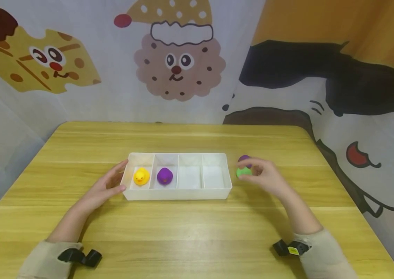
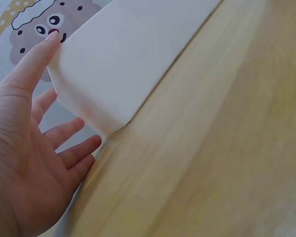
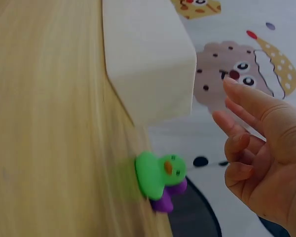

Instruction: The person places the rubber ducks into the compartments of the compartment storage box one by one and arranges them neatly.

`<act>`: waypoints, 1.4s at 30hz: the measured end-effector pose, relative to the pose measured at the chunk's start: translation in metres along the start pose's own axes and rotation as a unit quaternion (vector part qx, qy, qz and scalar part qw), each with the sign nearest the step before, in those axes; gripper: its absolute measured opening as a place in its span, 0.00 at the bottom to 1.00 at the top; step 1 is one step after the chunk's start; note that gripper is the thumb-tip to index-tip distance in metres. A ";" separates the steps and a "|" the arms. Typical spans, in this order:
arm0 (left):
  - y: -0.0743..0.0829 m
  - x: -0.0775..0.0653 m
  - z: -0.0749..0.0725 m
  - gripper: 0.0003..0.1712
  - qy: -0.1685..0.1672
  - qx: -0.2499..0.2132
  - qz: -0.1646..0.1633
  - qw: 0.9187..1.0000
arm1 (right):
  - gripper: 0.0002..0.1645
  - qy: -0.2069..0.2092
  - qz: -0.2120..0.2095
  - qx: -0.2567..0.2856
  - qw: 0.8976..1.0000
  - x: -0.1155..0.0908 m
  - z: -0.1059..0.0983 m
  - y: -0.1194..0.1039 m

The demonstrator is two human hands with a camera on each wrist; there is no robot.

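A white four-compartment box (image 1: 190, 193) lies crosswise on the table. In its leftmost compartment sits a yellow rubber duck (image 1: 141, 176), with a purple rubber duck (image 1: 165, 176) in the one beside it. My left hand (image 1: 103, 192) is at the box's left end, thumb and spread fingers right at the rim and end wall. Right of the box, my right hand (image 1: 264, 176) hovers over a green rubber duck (image 3: 150, 175), fingers loosely bent with nothing between them. Behind the green duck sits another purple toy (image 3: 164, 201), partly covered by it and by my fingers in the head view.
The two right compartments (image 1: 212, 172) show bare white floors. The wooden table (image 1: 183, 236) has a rounded far edge, with a cartoon-printed curtain (image 1: 179, 112) hanging just behind it. Each sleeve carries a black wrist camera mount (image 1: 80, 256).
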State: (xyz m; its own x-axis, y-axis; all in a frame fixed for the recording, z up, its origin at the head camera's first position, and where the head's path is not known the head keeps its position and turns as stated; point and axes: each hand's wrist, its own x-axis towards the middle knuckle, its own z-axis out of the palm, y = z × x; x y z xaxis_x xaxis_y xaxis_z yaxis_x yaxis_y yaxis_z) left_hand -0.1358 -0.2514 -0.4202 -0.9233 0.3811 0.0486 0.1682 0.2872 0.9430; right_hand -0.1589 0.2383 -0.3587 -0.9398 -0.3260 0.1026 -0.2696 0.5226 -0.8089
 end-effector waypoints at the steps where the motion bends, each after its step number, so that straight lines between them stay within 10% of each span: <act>1: 0.000 0.000 0.000 0.42 0.000 -0.001 -0.001 1.000 | 0.20 -0.002 0.008 -0.004 1.000 0.000 -0.001 0.003; 33: -0.001 0.000 0.000 0.41 0.001 0.007 -0.002 1.000 | 0.24 -0.040 0.053 -0.003 0.998 0.004 -0.014 0.064; 42: 0.000 0.000 0.001 0.42 0.002 0.000 0.000 1.000 | 0.23 -0.045 0.070 -0.004 0.997 0.002 -0.011 0.048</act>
State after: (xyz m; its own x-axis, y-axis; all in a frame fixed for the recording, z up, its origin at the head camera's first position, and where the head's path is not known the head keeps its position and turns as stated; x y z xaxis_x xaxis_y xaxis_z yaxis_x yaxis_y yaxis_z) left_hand -0.1355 -0.2504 -0.4210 -0.9245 0.3779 0.0502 0.1688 0.2878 0.9427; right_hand -0.1758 0.2713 -0.3913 -0.9455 -0.3193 -0.0640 -0.1394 0.5744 -0.8066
